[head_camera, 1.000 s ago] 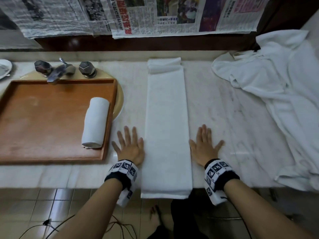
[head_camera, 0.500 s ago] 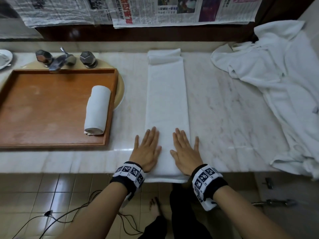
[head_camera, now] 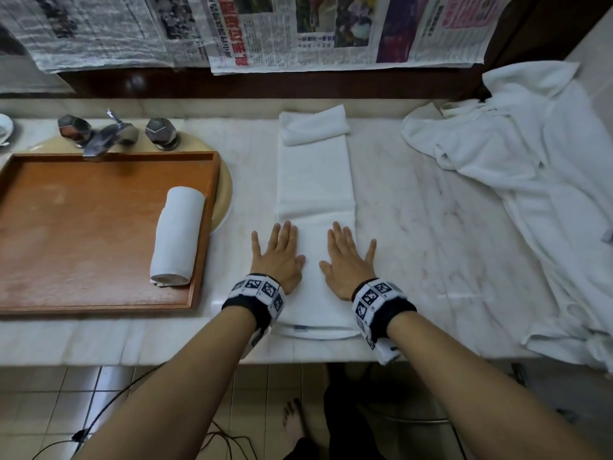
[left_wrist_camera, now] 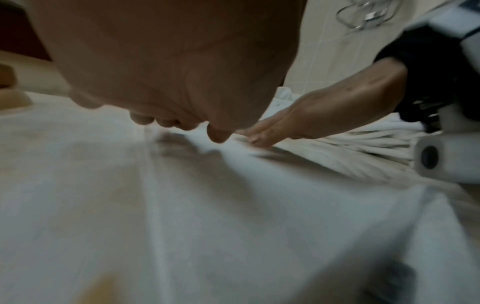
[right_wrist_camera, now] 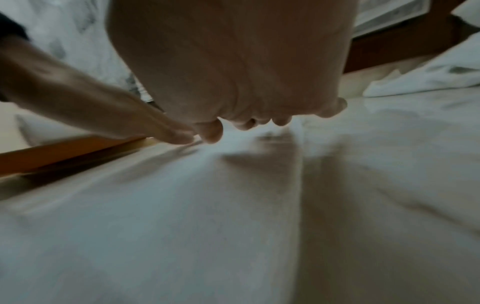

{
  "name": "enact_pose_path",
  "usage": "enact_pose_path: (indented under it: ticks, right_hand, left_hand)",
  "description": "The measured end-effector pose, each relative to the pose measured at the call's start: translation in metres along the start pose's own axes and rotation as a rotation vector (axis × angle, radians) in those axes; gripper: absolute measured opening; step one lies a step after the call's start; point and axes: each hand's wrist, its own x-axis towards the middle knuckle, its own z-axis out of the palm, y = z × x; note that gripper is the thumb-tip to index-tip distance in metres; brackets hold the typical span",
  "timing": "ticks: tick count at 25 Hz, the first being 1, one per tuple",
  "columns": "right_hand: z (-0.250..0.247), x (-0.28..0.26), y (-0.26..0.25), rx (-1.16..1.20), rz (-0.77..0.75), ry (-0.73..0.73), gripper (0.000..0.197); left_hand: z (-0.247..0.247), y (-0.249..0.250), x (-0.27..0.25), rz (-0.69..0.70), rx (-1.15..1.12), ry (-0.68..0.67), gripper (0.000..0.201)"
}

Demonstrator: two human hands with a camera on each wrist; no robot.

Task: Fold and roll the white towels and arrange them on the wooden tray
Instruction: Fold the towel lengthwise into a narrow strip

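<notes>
Head view: a long folded towel (head_camera: 316,207) is laid flat on the marble counter (head_camera: 431,227), beside the wooden tray (head_camera: 83,227). One rolled towel (head_camera: 177,237) is already set in the tray. The left hand (head_camera: 278,257) and right hand (head_camera: 348,257) are pressed flat on the near end, fingers straight, nothing gripped. A tight first turn should be made at that near end, with both edges kept even.

Left wrist view: the palm (left_wrist_camera: 168,61) is seen low over the cloth.

Right wrist view: the tray edge (right_wrist_camera: 64,152) is seen just beside the towel, so rolling should be kept straight.
</notes>
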Motion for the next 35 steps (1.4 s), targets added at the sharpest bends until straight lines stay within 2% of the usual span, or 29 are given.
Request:
enact_pose_path:
  ticks: [3,4,5,7,8,9,11,12,14,17,18,20,22,23,26,30,32,35]
  right_hand:
    - [0.036,-0.029,0.002,-0.081,-0.130,0.018,0.064]
    - [0.046,-0.037,0.012,-0.098,-0.105,0.022,0.067]
    - [0.052,-0.042,0.026,-0.079,-0.026,0.027,0.068]
    - [0.049,-0.047,0.045,0.030,0.194,0.031,0.067]
    - [0.046,-0.050,0.046,0.052,0.240,0.053,0.068]
    - [0.045,-0.053,0.039,0.047,0.202,0.107,0.069]
    - [0.054,-0.061,0.015,0.001,-0.004,0.155,0.070]
    - [0.061,-0.065,0.006,-0.017,-0.079,0.142,0.072]
    - [0.074,-0.069,0.007,-0.061,-0.085,0.127,0.073]
    - [0.074,-0.069,0.031,-0.023,0.077,0.146,0.066]
    - [0.071,-0.072,0.032,-0.023,0.090,0.165,0.066]
    - [0.067,-0.079,0.025,0.027,-0.057,0.270,0.063]
    - [0.067,-0.088,0.013,0.221,-0.271,0.319,0.045]
    - [0.068,-0.092,0.008,0.293,-0.324,0.302,0.035]
    - [0.073,-0.093,0.005,0.332,-0.324,0.293,0.020]
    - [0.074,-0.089,0.004,0.443,-0.254,0.393,0.009]
    - [0.071,-0.091,0.003,0.522,-0.243,0.466,0.006]
    - [0.067,-0.100,0.003,0.540,-0.353,0.631,0.010]
  left_hand:
    - [0.035,0.011,-0.035,0.149,0.075,0.028,0.061]
    - [0.047,0.003,-0.049,0.147,0.073,0.019,0.062]
    - [0.055,-0.011,-0.056,0.087,0.037,0.022,0.063]
    - [0.057,-0.036,-0.062,-0.122,-0.092,0.045,0.064]
    - [0.055,-0.041,-0.065,-0.187,-0.128,0.072,0.065]
    - [0.054,-0.037,-0.067,-0.172,-0.144,0.123,0.064]
    - [0.060,-0.010,-0.077,0.013,-0.134,0.193,0.063]
    - [0.067,0.002,-0.081,0.110,-0.109,0.181,0.062]
    - [0.083,0.010,-0.090,0.189,-0.032,0.139,0.062]
    - [0.090,-0.018,-0.092,0.007,-0.070,0.148,0.059]
    - [0.087,-0.027,-0.096,-0.061,-0.102,0.164,0.059]
    - [0.081,-0.036,-0.104,-0.136,-0.222,0.312,0.055]
    - [0.076,-0.035,-0.117,-0.173,-0.361,0.515,0.040]
    - [0.075,-0.033,-0.123,-0.197,-0.420,0.554,0.031]
    - [0.079,-0.024,-0.134,-0.258,-0.573,0.513,0.015]
    - [0.087,-0.011,-0.139,-0.317,-0.697,0.486,0.011]
    - [0.090,-0.007,-0.140,-0.302,-0.702,0.485,0.009]
    - [0.091,-0.006,-0.138,-0.284,-0.650,0.476,0.007]
